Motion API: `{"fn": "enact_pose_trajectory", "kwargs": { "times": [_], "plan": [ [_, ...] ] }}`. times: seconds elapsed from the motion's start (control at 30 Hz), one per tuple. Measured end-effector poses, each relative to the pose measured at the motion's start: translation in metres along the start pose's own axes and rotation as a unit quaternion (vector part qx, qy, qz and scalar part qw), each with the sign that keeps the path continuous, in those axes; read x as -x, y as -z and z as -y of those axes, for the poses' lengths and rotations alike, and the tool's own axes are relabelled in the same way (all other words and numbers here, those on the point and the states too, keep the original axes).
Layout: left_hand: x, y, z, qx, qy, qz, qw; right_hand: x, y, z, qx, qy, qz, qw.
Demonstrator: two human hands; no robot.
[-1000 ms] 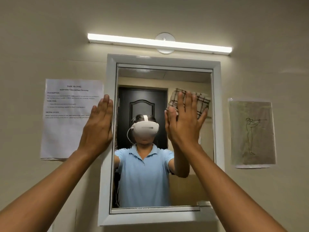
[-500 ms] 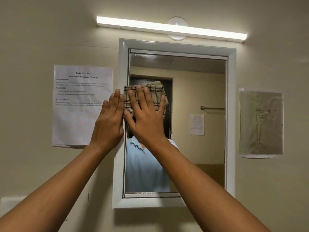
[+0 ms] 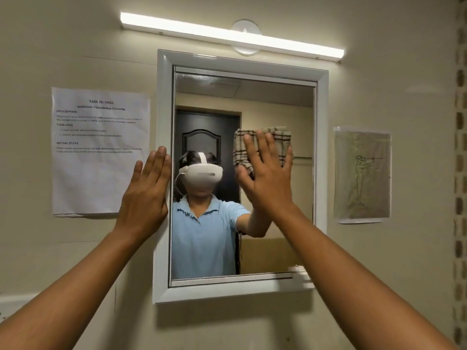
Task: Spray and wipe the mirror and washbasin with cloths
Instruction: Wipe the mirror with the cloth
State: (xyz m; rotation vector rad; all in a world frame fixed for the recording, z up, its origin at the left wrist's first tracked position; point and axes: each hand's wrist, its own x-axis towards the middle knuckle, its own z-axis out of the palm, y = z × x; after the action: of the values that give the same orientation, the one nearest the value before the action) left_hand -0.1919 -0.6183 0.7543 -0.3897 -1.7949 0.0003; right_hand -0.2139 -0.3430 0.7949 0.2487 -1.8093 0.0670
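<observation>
A mirror (image 3: 278, 236) in a white frame (image 3: 163, 97) hangs on the beige wall. A checked beige cloth (image 3: 280, 138) lies flat against the glass at mid height, right of centre. My right hand (image 3: 267, 178) presses on the cloth with straight, spread fingers. My left hand (image 3: 146, 195) rests flat with straight fingers on the frame's left edge and the wall beside it. The washbasin is out of view.
A printed task sheet (image 3: 99, 150) is taped to the wall left of the mirror. A sketch of a figure (image 3: 361, 174) hangs to the right. A tube light (image 3: 227, 36) runs above the frame. The glass reflects a person in a blue shirt and a dark door.
My right hand has swept the cloth across the glass, from the right side to the left edge and back to the right of centre. My left hand stays on the frame's left edge.
</observation>
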Motion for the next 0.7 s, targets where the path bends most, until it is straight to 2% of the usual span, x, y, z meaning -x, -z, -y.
{"fn": "enact_pose_trajectory", "kwargs": {
  "times": [0.17, 0.3, 0.53, 0.7],
  "plan": [
    [0.002, 0.001, -0.004, -0.006, 0.014, 0.015, 1.0, 0.004, 0.009, -0.031, -0.008, -0.054, -0.003, 0.998],
    [0.005, 0.003, -0.008, -0.001, 0.028, 0.028, 0.999, 0.039, 0.005, -0.045, -0.01, -0.107, -0.012, 0.994],
    [0.015, -0.001, -0.017, -0.002, 0.057, 0.041, 0.998, 0.114, -0.014, -0.044, -0.026, -0.12, 0.009, 0.992],
    [0.025, 0.0, -0.022, -0.017, 0.052, 0.061, 0.997, 0.1, -0.016, -0.024, -0.051, -0.116, 0.011, 0.992]
  ]
}}
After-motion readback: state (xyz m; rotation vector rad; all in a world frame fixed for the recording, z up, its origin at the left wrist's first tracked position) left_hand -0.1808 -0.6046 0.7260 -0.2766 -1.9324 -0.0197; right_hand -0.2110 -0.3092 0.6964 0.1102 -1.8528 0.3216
